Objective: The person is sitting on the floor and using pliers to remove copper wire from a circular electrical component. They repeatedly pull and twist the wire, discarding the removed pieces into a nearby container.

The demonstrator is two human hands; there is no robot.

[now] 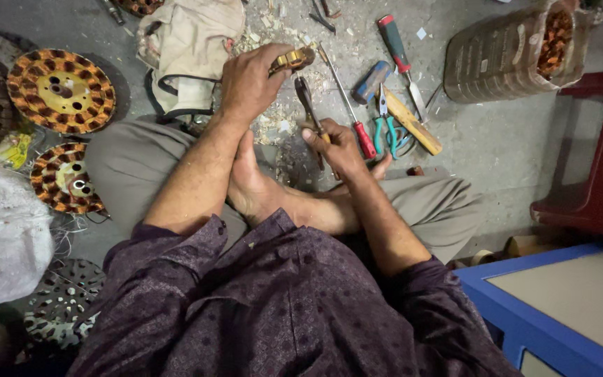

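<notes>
Two hands work over the floor. Left hand is closed around a small copper-wound piece, held further forward. Right hand grips dark pliers, long axis pointing up toward that piece, just below it.

Screwdrivers and teal-handled pliers are crowding the floor beside the right hand. A cloth bag is blocking the left hand on its outer side, while bare concrete is lying open further right.
</notes>
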